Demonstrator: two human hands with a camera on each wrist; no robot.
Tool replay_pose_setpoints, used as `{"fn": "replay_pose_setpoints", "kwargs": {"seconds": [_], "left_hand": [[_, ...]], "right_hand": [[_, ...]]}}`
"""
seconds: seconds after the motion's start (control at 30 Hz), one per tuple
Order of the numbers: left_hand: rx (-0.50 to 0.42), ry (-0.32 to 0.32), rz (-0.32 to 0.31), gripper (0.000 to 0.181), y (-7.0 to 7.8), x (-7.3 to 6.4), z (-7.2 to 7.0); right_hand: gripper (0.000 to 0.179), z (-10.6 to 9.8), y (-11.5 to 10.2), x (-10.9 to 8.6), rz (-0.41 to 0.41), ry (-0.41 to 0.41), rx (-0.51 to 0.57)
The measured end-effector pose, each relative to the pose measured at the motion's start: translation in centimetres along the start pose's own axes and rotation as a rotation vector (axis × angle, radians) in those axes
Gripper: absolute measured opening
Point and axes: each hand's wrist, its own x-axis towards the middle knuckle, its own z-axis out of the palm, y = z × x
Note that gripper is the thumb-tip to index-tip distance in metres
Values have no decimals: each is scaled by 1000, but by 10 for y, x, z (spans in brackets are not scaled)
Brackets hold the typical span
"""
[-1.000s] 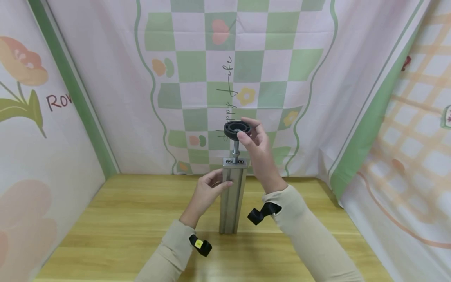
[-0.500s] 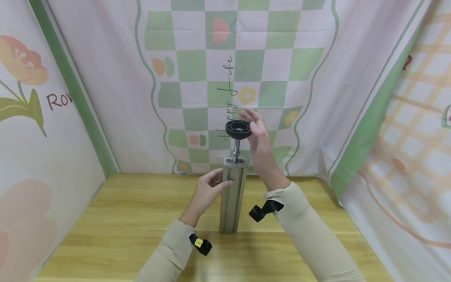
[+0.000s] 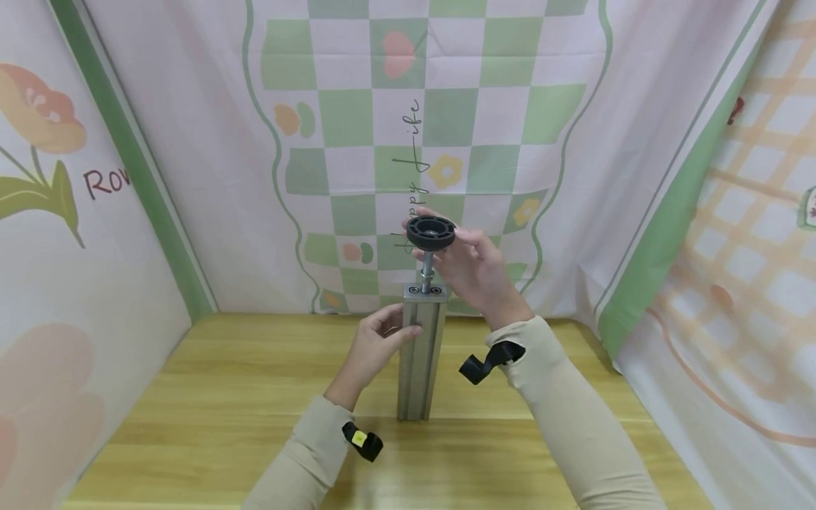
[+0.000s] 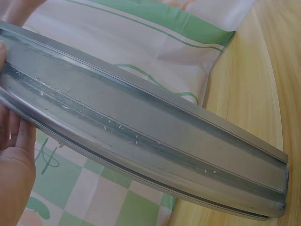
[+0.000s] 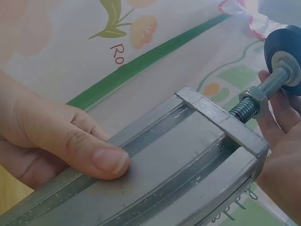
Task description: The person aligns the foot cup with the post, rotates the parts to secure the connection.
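An aluminium profile (image 3: 418, 372) stands upright on the table, with a metal plate (image 3: 414, 291) bolted across its top. From the plate rises the threaded stem (image 5: 270, 84) of a leveling foot, with a nut (image 5: 254, 97) low on it. The foot's round black base (image 3: 431, 244) faces up. My left hand (image 3: 377, 347) grips the profile a little below the plate, thumb in front and fingers behind. Around the black base is my right hand (image 3: 482, 278), its thumb at the right rim and its fingers reaching behind to the left rim.
The wooden table (image 3: 210, 397) runs back to a checkered cloth wall (image 3: 344, 120). Printed cloths (image 3: 739, 283) hang at both sides. Each sleeve carries a black wrist mount (image 3: 491, 361).
My right hand has let its fingers off the black base, turned, and come round its rim again from lower right. The left hand and the profile have stayed in place.
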Motion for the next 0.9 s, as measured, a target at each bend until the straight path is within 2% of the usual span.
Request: {"fn": "replay_pose_setpoints", "kwargs": {"seconds": [0.17, 0.33, 0.47, 0.63, 0.77, 0.9], "left_hand": [[7, 2, -2, 42, -1, 0, 0], [8, 8, -20, 41, -1, 0, 0], [7, 8, -34, 40, 0, -1, 1], [-2, 5, -27, 40, 0, -1, 1], [-8, 2, -11, 39, 1, -1, 1], [-6, -3, -9, 40, 0, -1, 0]], "right_hand": [[57, -1, 1, -1, -11, -13, 16], [62, 1, 3, -4, -61, 51, -51], [55, 3, 5, -9, -129, 149, -228], [59, 7, 5, -15, -164, 264, -513], [60, 14, 5, -18, -168, 349, -652], [61, 20, 6, -16, -205, 447, -788]]}}
